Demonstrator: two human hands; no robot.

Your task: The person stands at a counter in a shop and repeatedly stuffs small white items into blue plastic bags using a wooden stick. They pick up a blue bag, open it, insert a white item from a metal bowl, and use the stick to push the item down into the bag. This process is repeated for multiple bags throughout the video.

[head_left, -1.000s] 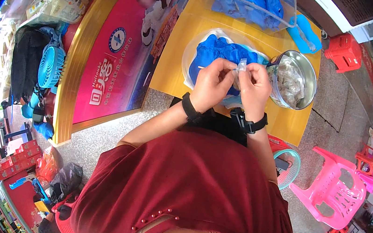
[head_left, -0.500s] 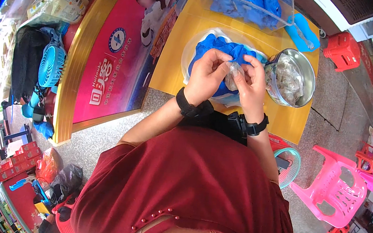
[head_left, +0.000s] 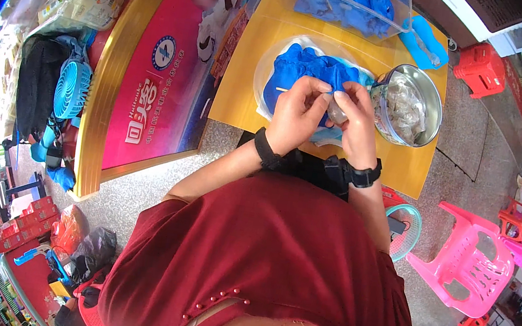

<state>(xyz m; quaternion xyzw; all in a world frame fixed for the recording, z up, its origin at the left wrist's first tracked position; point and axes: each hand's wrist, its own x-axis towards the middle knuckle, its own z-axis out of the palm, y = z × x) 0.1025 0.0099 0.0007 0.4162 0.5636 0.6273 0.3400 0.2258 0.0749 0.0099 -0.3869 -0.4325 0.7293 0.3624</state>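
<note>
Left hand [head_left: 299, 114] and right hand [head_left: 356, 124] meet fingertip to fingertip above the yellow bench [head_left: 244, 88], both pinched closed on one small clear plastic packet [head_left: 337, 112] held between them; what it contains is too small to tell. Directly beneath lies a heap of blue pieces on a white plastic-lined tray [head_left: 268, 65]. Just right of the right hand sits a round shiny metal bowl [head_left: 436, 97] filled with more clear packets. Farther back, a clear rectangular tub [head_left: 338, 5] of the same blue pieces. A black band on each wrist. Pink plastic chair [head_left: 470, 253] on the floor to the right. Risk, as I judge it: the packet is small and slick, so a fumbled pinch could drop it into the blue heap, or an elbow swing could nudge the bowl toward the bench edge.
</note>
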